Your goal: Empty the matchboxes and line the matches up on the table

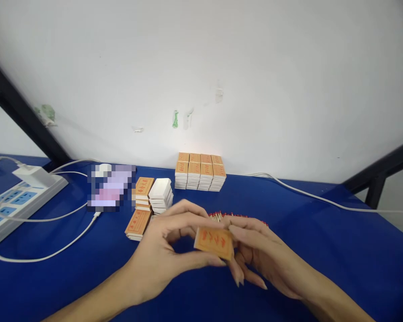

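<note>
Between my hands, above the blue tabletop (pixel 188 290), is an orange matchbox (pixel 214 243) with red lettering, its printed face tilted up. My left hand (pixel 169 243) grips it from the left, thumb along the near edge and fingers at the far edge. At its right end, the fingers of my right hand (pixel 255 250) are closed on it, slightly blurred. Loose red-tipped matches (pixel 216 217) lie on the table behind my hands, partly hidden by them. To the left stand stacked orange matchboxes (pixel 139 223) and a pile of white box pieces (pixel 160 190).
Against the white wall (pixel 255 89) sits a neat block of stacked matchboxes (pixel 199 172). A power strip (pixel 20 201) with a plugged-in charger (pixel 33 175) and a blurred-out phone (pixel 112 188) occupy the left. White cables (pixel 298 190) cross both sides of the table.
</note>
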A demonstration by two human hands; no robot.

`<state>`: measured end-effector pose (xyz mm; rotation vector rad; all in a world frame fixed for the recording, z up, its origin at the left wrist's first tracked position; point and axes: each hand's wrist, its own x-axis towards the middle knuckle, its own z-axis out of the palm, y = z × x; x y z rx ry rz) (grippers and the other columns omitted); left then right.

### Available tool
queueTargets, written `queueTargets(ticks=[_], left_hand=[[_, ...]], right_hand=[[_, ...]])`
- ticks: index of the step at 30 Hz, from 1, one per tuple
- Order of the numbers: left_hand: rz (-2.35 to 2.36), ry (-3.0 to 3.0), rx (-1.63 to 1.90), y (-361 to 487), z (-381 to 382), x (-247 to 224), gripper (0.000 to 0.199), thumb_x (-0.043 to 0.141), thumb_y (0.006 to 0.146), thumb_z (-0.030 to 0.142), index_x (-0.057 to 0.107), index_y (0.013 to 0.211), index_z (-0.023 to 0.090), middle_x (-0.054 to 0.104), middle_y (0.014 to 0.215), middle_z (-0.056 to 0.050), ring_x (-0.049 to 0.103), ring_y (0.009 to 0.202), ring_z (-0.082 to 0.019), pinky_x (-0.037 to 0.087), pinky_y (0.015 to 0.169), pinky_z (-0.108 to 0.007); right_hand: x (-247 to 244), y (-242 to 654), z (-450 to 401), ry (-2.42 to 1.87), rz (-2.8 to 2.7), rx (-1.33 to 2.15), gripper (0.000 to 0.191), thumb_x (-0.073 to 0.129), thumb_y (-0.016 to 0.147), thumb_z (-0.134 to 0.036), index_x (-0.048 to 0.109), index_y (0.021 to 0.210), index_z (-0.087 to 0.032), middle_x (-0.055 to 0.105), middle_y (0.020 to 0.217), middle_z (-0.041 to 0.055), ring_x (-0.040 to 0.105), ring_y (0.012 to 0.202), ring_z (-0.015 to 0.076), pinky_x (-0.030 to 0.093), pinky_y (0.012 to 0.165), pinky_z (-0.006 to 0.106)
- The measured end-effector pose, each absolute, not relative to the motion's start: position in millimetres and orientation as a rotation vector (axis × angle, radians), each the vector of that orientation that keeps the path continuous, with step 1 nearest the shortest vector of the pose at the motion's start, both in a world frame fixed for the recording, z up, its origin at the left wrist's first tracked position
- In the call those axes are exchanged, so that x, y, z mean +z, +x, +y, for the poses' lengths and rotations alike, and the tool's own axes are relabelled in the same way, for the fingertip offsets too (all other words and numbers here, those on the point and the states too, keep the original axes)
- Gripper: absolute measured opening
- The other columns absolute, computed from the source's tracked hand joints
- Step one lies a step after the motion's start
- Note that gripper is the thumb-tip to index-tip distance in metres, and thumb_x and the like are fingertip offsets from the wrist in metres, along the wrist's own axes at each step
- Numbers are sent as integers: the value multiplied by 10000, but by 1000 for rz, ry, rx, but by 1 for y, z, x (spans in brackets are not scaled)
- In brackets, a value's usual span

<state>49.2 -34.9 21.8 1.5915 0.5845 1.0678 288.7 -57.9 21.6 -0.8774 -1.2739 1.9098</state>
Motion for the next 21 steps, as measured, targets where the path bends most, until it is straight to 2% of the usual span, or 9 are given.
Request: queueTargets(ticks=[2,5,9,16,21], left_hand=[[651,1521,1121,49,-33,23,368,992,811,181,891,1138,318,694,1146,-27,771,956,-145,670,865,-240],[677,1521,1133,49,-32,23,381,996,808,196,890,1149,328,699,1137,-27,777,955,-152,673,874,-245],[691,1621,1138,48,-31,20,403,1010,795,213,890,1157,342,729,1124,-33,760,989,-157,660,878,-233],[694,1673,1095,49,-34,18,463,1019,788,219,870,1206,348,785,1120,-27,780,999,-172,666,885,-259],[690,1551,1069,52,-38,20,469,951,866,185,840,1291,350,833,1229,-25,824,1108,-216,694,973,-302]], right_hand=[[23,286,-57,-820,-1203,1928,371,643,1091,-513,736,1188,-166,746,794,46,588,536,89,389,396,136],[21,284,-57,-841,-1198,1894,257,741,1058,-412,746,1152,-173,761,842,33,575,520,58,443,409,117],[15,280,-57,-886,-1158,1906,235,816,1002,-398,738,1054,-182,747,829,22,650,613,97,504,426,124],[14,276,-59,-1001,-1157,1896,212,818,991,-363,698,991,-188,724,741,-1,615,574,89,491,434,116],[23,284,-56,-1003,-1062,1830,204,753,1031,-363,675,927,-206,613,627,-59,444,464,54,405,396,107]])
